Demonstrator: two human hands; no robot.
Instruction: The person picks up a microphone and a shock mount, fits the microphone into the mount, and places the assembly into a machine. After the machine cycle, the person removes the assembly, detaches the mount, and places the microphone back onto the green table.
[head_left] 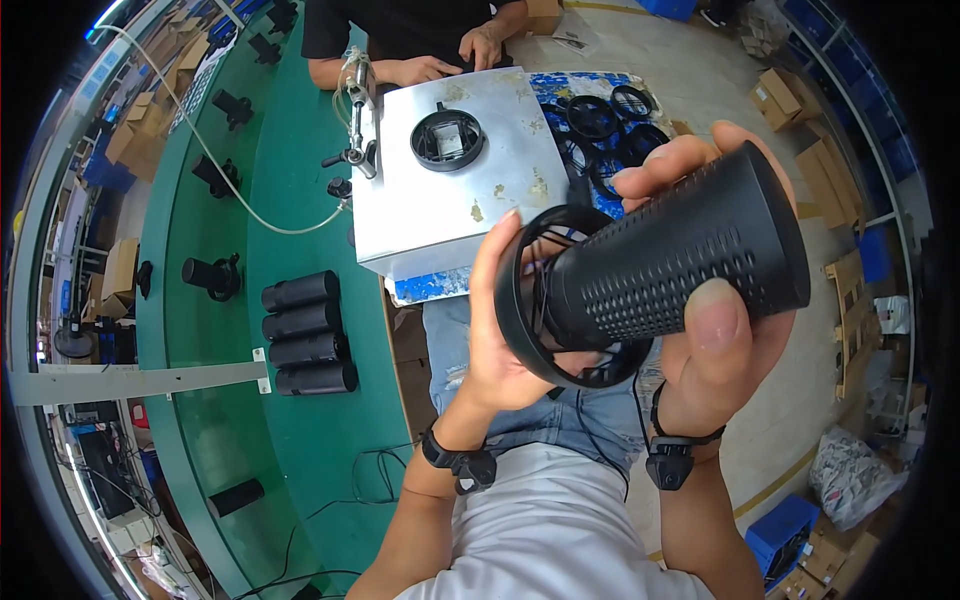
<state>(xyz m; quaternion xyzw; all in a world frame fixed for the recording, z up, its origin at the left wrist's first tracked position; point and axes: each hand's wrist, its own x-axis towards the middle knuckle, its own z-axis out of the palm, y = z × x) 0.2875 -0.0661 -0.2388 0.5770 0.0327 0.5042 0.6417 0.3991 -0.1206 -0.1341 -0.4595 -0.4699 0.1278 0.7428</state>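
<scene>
My right hand (730, 350) wraps around a black tapered cylinder (670, 255) with rows of small slots in its side, held tilted close to the camera. Its narrow end meets a black spoked ring (510, 305), which my left hand (490, 350) grips by the rim. Whether ring and cylinder are fastened together, I cannot tell. Beyond them a metal box (400, 220) carries a round black part (447, 140) with a pale rectangular piece in its middle.
Several black cylinders (305, 322) lie in a column on the green bench (300, 440). A small pneumatic cylinder (357, 110) stands beside the metal box. More black rings (592, 117) lie on a blue surface. Across from me sits a person in black (410, 30), hands at the box's far edge.
</scene>
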